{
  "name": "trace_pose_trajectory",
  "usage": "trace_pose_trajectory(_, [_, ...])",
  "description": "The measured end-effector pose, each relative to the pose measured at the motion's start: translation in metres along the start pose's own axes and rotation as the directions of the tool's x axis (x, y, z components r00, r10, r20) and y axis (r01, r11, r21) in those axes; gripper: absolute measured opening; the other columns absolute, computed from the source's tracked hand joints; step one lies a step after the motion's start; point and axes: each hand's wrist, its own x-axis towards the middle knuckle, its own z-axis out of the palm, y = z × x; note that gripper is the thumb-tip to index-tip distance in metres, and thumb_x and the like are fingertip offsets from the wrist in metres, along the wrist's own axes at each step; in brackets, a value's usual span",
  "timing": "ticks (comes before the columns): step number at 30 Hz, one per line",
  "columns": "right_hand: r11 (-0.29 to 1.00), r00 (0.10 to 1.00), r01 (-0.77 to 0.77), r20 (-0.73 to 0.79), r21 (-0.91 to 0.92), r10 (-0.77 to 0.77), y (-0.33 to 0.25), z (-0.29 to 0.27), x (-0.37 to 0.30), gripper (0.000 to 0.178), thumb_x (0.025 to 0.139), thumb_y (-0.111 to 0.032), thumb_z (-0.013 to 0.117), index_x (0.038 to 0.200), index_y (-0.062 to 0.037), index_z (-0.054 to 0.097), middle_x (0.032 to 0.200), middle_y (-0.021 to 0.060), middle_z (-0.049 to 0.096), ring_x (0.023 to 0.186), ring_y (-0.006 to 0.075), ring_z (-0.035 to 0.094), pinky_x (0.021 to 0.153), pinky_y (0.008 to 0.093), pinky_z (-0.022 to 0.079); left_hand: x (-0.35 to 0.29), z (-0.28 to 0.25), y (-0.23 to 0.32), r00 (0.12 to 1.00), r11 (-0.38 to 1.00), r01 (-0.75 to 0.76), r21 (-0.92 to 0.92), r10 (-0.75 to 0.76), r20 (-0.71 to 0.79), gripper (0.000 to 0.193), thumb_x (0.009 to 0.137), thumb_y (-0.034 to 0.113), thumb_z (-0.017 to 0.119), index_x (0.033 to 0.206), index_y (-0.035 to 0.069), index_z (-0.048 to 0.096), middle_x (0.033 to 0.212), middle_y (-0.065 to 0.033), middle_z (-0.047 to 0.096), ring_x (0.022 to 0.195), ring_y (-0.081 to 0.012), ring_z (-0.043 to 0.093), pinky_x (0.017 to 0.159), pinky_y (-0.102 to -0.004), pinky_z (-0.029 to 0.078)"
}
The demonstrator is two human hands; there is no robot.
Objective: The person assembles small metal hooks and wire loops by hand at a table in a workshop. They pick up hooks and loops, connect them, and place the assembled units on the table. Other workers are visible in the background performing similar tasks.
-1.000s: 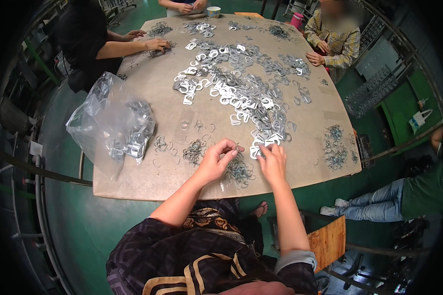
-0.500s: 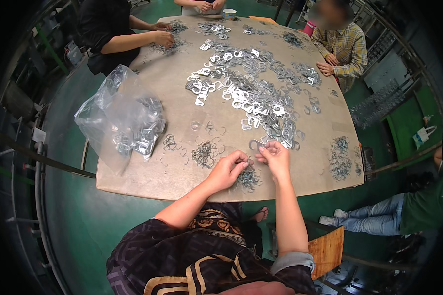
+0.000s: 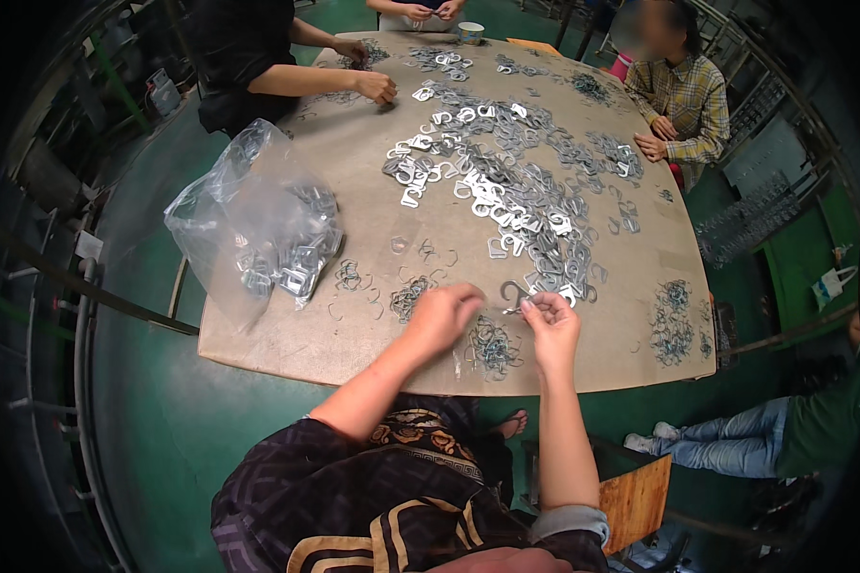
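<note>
My right hand (image 3: pixel 552 325) pinches a flat grey metal hook (image 3: pixel 512 290) by its lower end, with its curved end upward. Left of it, my left hand (image 3: pixel 441 315) hovers over the table, its fingertips smeared by motion; whether they hold anything is unclear. Between and just below my hands lies a small pile of thin wire clips (image 3: pixel 493 348). Another heap of wire clips (image 3: pixel 411 298) is partly covered by my left hand. Beyond my right hand stretches a large spread of loose silver metal hooks (image 3: pixel 535 212).
On the table's left stands a clear plastic bag (image 3: pixel 248 205) holding metal pieces. More wire clips (image 3: pixel 674 320) lie at the right edge. Co-workers' hands show at the far left (image 3: pixel 376 84), far right (image 3: pixel 652 143) and far end (image 3: pixel 435 11), near a small tub (image 3: pixel 470 34).
My view has shifted, so the table appears farther right and slightly lower. My left hand has moved away from the hook; my right hand still grips it.
</note>
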Motion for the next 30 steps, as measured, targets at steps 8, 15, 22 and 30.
trace_pose_trajectory(8, [0.991, 0.992, 0.123, -0.026, -0.044, -0.125, -0.006, -0.014, 0.005, 0.012, 0.083, 0.001, 0.07, 0.091, 0.0015, 0.06, 0.08, 0.0025, 0.063, 0.069, 0.0075, 0.059, 0.064, 0.0205, 0.048, 0.042, -0.004, -0.058, 0.991, 0.545, -0.134, 0.828, 0.06, 0.121, 0.009, 0.072, 0.007, 0.063, 0.07, 0.002, 0.069, 0.078, -0.0151, 0.068, 0.078, -0.0298, 0.068, 0.065, -0.0385, 0.055])
trace_pose_trajectory(15, [0.991, 0.993, 0.121, 0.004, -0.059, -0.12, -0.011, -0.001, -0.002, 0.012, 0.082, 0.002, 0.07, 0.088, 0.0041, 0.06, 0.078, 0.005, 0.065, 0.068, 0.0099, 0.063, 0.062, 0.0219, 0.05, 0.064, -0.013, -0.053, 0.978, 0.553, -0.181, 0.813, 0.014, 0.208, 0.005, 0.068, 0.006, 0.065, 0.068, 0.004, 0.069, 0.071, -0.0141, 0.069, 0.067, -0.0258, 0.07, 0.06, -0.0361, 0.055])
trace_pose_trajectory(22, [0.981, 0.992, 0.122, 0.034, -0.148, -0.118, -0.016, 0.009, -0.01, 0.013, 0.08, 0.002, 0.072, 0.088, 0.0048, 0.063, 0.082, 0.007, 0.066, 0.067, 0.0112, 0.065, 0.06, 0.0235, 0.051, 0.031, -0.027, 0.038, 0.978, 0.947, -0.177, -0.267, 0.199, 0.058, 0.009, 0.074, 0.011, 0.069, 0.078, 0.004, 0.066, 0.081, -0.0037, 0.064, 0.079, -0.0177, 0.061, 0.072, -0.0313, 0.047])
trace_pose_trajectory(30, [0.946, 0.983, 0.18, 0.003, -0.27, -0.186, -0.025, 0.011, -0.018, 0.012, 0.077, 0.0, 0.073, 0.085, 0.0048, 0.065, 0.081, 0.0082, 0.067, 0.064, 0.0118, 0.064, 0.058, 0.0257, 0.049, 0.022, -0.007, 0.041, 0.971, 0.961, -0.237, -0.143, 0.232, -0.053, 0.01, 0.073, 0.009, 0.071, 0.078, 0.004, 0.063, 0.096, -0.0088, 0.062, 0.095, -0.0229, 0.057, 0.089, -0.0358, 0.041])
